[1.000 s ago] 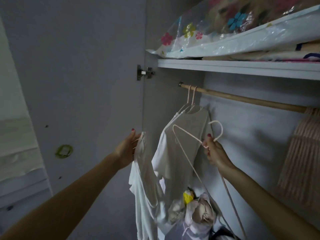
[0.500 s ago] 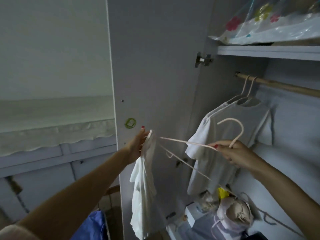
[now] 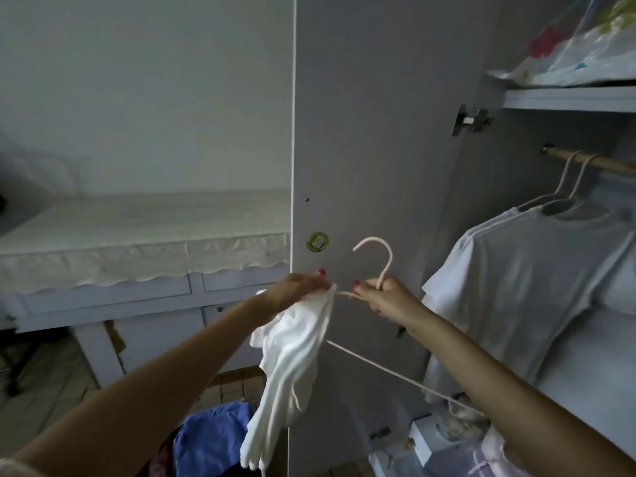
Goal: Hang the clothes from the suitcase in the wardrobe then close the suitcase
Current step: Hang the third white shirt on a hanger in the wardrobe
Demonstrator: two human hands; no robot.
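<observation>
The left hand (image 3: pixel 298 288) pinches the top edge of a soft, crumpled white cotton garment (image 3: pixel 289 370), which hangs limp in front of the open grey wardrobe door (image 3: pixel 371 132). The right hand (image 3: pixel 385 297) grips the neck of a thin, pale pink wire hanger (image 3: pixel 378 259), fingers curled round it; one hanger arm slips under the cloth, its far end hidden. Two smooth white T-shirts (image 3: pixel 523 280) hang on a wooden rail (image 3: pixel 605 163), cut off at the right edge. Blue fabric (image 3: pixel 213 438) lies low, partly hidden.
</observation>
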